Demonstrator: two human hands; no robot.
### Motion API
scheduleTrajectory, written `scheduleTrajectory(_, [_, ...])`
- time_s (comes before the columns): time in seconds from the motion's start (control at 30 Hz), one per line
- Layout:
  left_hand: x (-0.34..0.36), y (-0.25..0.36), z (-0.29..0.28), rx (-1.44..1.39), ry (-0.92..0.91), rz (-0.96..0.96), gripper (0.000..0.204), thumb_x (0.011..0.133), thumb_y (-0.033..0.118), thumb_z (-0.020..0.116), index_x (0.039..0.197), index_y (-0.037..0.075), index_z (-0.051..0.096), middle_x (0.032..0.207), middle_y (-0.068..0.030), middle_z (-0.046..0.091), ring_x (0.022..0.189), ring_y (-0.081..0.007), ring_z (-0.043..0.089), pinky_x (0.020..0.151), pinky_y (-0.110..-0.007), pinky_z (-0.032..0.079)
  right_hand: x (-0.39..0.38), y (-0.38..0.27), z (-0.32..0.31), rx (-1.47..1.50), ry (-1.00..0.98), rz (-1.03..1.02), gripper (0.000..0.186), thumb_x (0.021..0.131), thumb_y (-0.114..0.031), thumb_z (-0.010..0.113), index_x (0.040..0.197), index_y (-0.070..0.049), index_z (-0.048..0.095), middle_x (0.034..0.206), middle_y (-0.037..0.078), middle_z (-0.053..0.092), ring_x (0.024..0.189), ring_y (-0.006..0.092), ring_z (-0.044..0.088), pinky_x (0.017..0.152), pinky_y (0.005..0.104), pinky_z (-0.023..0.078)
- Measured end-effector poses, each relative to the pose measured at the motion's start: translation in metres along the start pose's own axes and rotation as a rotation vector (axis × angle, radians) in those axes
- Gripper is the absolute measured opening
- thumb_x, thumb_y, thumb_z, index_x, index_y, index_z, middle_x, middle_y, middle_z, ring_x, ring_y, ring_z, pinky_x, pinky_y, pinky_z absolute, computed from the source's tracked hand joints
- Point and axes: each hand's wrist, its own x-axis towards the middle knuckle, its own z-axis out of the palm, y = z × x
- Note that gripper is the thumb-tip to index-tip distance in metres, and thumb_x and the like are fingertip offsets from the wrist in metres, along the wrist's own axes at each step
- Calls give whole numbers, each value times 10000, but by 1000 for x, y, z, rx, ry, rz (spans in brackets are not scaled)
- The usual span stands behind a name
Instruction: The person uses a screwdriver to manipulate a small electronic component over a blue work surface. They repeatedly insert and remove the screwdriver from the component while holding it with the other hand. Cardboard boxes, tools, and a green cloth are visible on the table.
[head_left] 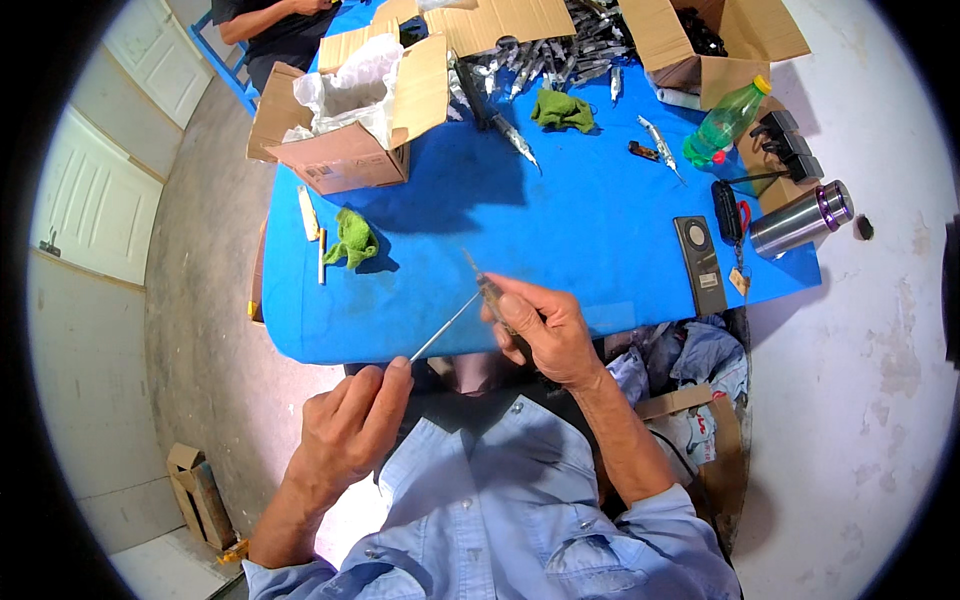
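Observation:
My left hand (345, 425) is closed, pinching the near end of a thin, pale rod (445, 328) between thumb and forefinger. The rod slants up to the right, its far end close to my right hand (552, 335). That hand is wrapped round a small dark tool with a narrow pointed tip (488, 288), partly hidden by the fingers and slightly blurred; its exact kind cannot be made out. Whether rod and tool touch is unclear. Both hands are over the table's near edge. A crumpled green cloth (352, 238) lies beyond my left hand.
On the blue-covered table (440, 210) stand an open carton (335, 160) and several silver, pointed pieces (590, 50). At right are a green bottle (728, 120), a steel flask (800, 222) and a grey flat device (700, 265). Another person (275, 35) sits at the far left.

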Motion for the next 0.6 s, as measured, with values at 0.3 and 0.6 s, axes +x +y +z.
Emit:
scheduleTrajectory(0.3, [-1, -7, 10, -463, -6, -337, 274, 866, 55, 775, 1116, -24, 694, 747, -111, 660, 538, -116, 586, 446, -254, 441, 1, 12, -4, -78, 14, -31, 432, 1084, -224, 557, 1435, 28, 552, 982, 97, 690, 666, 83, 552, 502, 228, 446])
scheduleTrajectory(0.6, [-13, -28, 25, -1861, -253, -1278, 297, 990, 285, 697, 1116, 17, 671, 742, -111, 682, 434, -38, 416, 376, -186, 268, 1, -2, -8, -314, -34, -158, 411, 1075, -203, 570, 1406, 41, 574, 991, 62, 689, 749, 90, 579, 618, 248, 484])
